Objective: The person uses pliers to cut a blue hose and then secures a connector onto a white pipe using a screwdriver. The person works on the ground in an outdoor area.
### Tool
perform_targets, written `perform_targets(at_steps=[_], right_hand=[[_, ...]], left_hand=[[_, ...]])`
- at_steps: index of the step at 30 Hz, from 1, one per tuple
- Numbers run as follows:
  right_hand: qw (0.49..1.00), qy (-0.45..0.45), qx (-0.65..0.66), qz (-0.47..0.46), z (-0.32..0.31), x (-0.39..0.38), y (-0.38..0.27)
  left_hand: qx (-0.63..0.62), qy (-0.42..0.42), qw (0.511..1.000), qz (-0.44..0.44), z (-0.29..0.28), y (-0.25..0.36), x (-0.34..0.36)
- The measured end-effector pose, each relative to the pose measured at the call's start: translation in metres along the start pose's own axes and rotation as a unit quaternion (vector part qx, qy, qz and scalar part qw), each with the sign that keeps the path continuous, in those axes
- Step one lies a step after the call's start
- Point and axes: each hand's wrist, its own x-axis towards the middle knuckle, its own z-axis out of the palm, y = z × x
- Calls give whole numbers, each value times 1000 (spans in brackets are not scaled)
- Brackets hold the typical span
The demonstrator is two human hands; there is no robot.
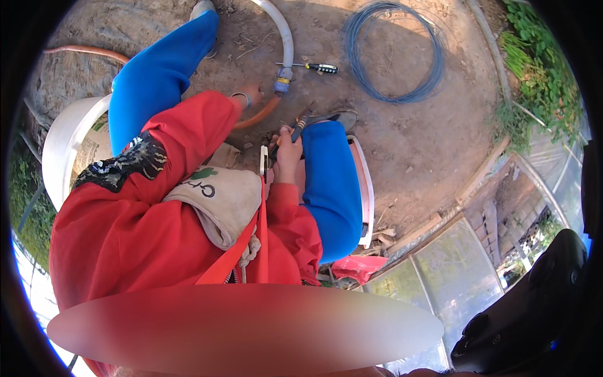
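Observation:
My right hand (288, 154) is closed round the dark-handled pliers (299, 130), their head pointing away from me beside my right knee. My left hand (252, 94), with a band at its wrist, reaches low over the dirt just left of a hose joint; its fingers are too blurred to make out. At that joint, a blue-grey coupling with a yellow band (283, 80) connects a thick grey hose (284, 34) to an orange hose (260, 115). Just right of the coupling lies a screwdriver (321, 68) with a black and yellow-green handle.
A loose coil of blue-grey wire (353, 60) lies on the dirt at the far right. A white bucket (58, 151) stands at my left. Beside my right leg shows a pale pink-white rim (366, 207). Plants (543, 56) and clear-sheet framing (455, 270) border the right side.

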Motion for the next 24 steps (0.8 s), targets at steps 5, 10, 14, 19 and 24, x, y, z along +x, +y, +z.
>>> perform_targets(at_steps=[5,10,14,19,24], right_hand=[[996,51,-46,-57,-6,48,36],[974,77,-185,-108,-14,106,62],[954,89,-278,-72,-19,125,48],[889,152,-414,-127,-18,134,28],[802,237,-446,-319,-8,149,21]], left_hand=[[-21,-11,1000,18,18,1,11],[47,-37,998,-18,12,7,3],[-40,-35,999,1,11,5,7],[-181,-8,983,-1,25,-5,16],[-250,-47,967,-15,19,-3,7]])
